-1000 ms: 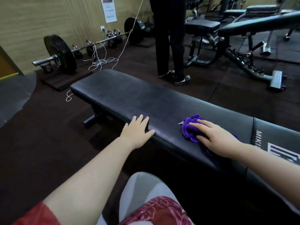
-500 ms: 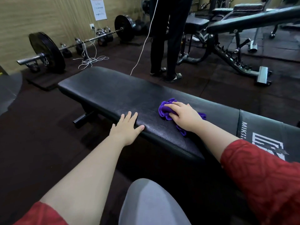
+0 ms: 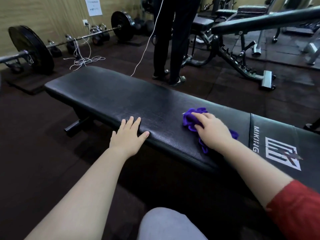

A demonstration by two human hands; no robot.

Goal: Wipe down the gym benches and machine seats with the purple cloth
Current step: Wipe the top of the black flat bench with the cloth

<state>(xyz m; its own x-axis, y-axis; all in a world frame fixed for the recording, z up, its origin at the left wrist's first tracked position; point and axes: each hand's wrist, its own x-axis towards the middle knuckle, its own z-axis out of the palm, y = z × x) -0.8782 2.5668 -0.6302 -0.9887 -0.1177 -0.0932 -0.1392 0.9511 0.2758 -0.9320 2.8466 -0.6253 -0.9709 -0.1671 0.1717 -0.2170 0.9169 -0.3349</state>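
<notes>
A long black padded bench (image 3: 121, 97) runs from the left middle to the right edge, with a white logo on its right section. The crumpled purple cloth (image 3: 192, 116) lies on the pad right of centre. My right hand (image 3: 212, 130) presses down on the cloth, fingers curled over it, and covers its middle. My left hand (image 3: 129, 136) rests flat on the bench's near edge, fingers spread, holding nothing.
A person in dark trousers (image 3: 173, 40) stands just behind the bench. An adjustable incline bench (image 3: 259, 23) stands at the back right. A loaded barbell (image 3: 32, 47) and tangled white cord (image 3: 83, 59) lie on the dark floor at the left. My grey-clad knee (image 3: 166, 224) is at the bottom.
My right hand slid the cloth away across the pad, then back to the right towards the logo end. My left hand stayed planted on the near edge.
</notes>
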